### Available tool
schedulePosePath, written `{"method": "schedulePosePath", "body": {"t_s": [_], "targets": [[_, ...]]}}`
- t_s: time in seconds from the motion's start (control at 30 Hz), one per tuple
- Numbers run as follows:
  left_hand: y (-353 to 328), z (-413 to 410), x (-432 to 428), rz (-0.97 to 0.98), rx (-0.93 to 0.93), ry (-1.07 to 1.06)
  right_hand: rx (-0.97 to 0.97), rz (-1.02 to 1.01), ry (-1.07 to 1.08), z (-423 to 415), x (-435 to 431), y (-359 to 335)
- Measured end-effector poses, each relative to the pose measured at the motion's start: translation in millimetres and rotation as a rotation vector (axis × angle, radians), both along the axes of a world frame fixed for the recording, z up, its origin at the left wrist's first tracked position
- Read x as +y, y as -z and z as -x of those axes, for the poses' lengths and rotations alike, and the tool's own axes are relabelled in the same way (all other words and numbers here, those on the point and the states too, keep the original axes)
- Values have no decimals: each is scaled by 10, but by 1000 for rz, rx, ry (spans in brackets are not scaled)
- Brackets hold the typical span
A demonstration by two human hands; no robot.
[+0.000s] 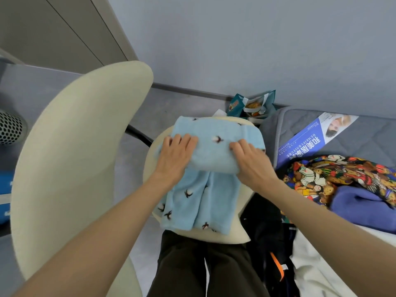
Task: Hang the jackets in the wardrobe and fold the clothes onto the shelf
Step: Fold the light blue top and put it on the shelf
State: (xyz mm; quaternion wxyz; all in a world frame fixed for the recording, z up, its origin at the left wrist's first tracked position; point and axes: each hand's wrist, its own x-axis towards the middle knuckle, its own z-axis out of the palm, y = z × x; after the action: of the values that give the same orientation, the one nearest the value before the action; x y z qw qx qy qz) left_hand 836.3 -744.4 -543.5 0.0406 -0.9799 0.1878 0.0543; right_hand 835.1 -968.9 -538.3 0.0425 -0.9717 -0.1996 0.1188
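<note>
A light blue fleece garment (205, 189) printed with small dark birds lies on the round cream seat (240, 236) of a chair, its upper part doubled over into a thick fold. My left hand (177, 153) grips the left end of that fold, fingers curled over it. My right hand (250, 159) holds the right end the same way. The garment's two lower panels hang towards me over the seat's front.
The cream chair back (75, 146) curves up on the left. On the bed at right lie a colourful bear-print garment (334, 176), a purple garment (362, 204) and a blue leaflet (308, 138). Dark clothes (270, 243) sit between chair and bed. A teal bag (252, 103) stands by the wall.
</note>
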Motion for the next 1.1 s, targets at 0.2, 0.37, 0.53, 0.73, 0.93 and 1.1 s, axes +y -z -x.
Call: {"method": "schedulePosePath", "body": {"t_s": [0.2,0.37,0.53,0.73,0.93,1.1], "targets": [[80,385,230,19,401,-58,414,-111,22,572,91,118],[12,307,171,163,350,-95,443,-234,199,669,137,59],[193,141,-97,710,393,-710,42,-396,787,452,225,220],[507,115,-55,862,638,-1066,698,-814,1340,413,163,508],[467,132,116,945,737,-998,861,-886,1363,533,171,481],[228,268,213,1042,800,-902,976,-1049,1318,752,121,302]]}}
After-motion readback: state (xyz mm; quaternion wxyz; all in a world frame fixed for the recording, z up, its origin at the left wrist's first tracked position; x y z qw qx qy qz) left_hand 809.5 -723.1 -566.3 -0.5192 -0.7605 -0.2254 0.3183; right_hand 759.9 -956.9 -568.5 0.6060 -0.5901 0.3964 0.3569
